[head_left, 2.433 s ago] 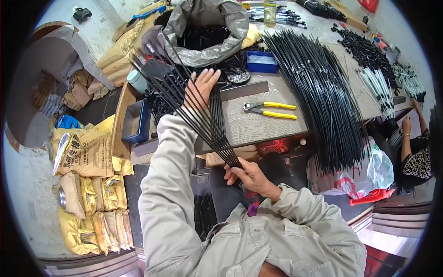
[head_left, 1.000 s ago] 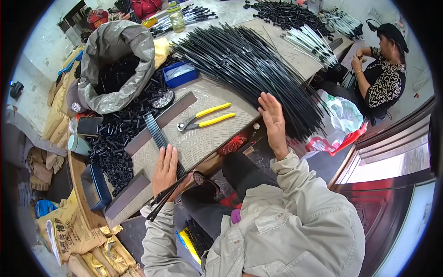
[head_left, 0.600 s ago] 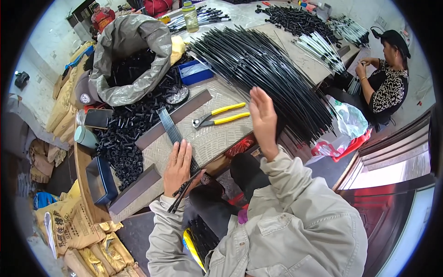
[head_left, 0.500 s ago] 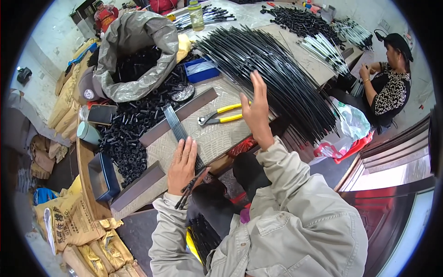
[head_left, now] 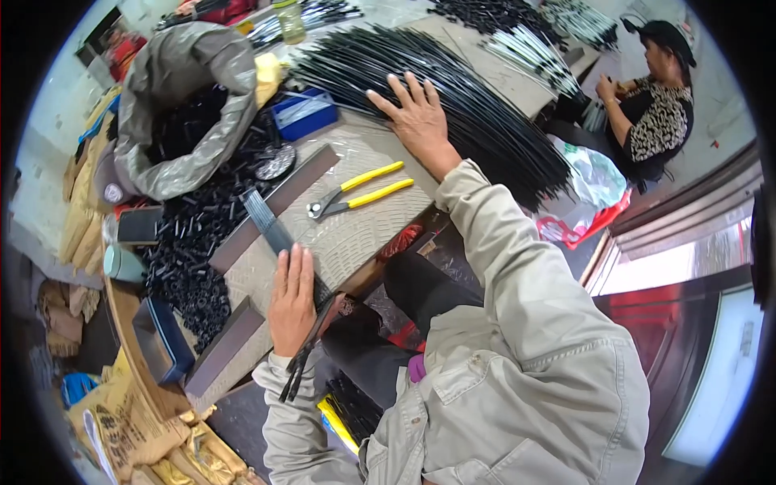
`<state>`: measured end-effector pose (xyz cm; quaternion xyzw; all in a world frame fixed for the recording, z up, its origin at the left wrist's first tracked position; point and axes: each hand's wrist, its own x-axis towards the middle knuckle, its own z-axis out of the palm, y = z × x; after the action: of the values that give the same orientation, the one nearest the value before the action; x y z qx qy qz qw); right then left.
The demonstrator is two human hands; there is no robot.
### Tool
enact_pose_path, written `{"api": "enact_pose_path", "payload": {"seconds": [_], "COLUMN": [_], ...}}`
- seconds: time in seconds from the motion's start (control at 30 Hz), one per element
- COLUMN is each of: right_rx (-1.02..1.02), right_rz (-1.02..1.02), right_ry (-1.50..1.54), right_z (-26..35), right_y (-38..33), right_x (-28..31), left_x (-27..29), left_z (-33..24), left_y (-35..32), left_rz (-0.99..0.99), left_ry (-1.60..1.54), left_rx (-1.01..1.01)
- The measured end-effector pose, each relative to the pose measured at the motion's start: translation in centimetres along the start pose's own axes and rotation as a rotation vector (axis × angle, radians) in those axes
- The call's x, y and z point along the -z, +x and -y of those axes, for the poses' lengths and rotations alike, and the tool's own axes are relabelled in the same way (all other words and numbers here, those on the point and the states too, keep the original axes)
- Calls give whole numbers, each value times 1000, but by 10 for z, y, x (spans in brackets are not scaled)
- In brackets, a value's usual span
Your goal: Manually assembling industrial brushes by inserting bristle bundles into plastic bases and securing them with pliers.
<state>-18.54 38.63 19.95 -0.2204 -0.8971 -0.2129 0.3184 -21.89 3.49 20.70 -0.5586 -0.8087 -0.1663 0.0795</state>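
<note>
My left hand [head_left: 293, 303] lies palm down, fingers together and extended, pointing away from my body; the thumb side is curled closed. The left forearm comes in from the lower edge, sleeve to the wrist. My right hand [head_left: 418, 120] is stretched far forward, palm down, fingers spread wide. The right arm is nearly straight, sleeved to the wrist.
</note>
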Motion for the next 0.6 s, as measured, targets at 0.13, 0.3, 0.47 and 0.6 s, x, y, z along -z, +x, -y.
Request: {"api": "enact_pose_path", "payload": {"seconds": [0.13,0.3,0.47,0.6], "right_rx": [-10,-46,-100,-96], "right_rz": [0,3,-16,-23], "right_ry": [-20,-121,-70,-91], "right_z": [-18,-33,-43,-41], "right_y": [1,5,15,21], "right_x": [-14,-32,-49,-58], "left_x": [2,0,-1,-1], "left_z": [-2,-7,-7,-6], "left_y": [2,4,5,2], "left_rz": [36,67,68,69], "left_ry": [2,30,37,50], "left_rx": [-1,9,6,32]}}
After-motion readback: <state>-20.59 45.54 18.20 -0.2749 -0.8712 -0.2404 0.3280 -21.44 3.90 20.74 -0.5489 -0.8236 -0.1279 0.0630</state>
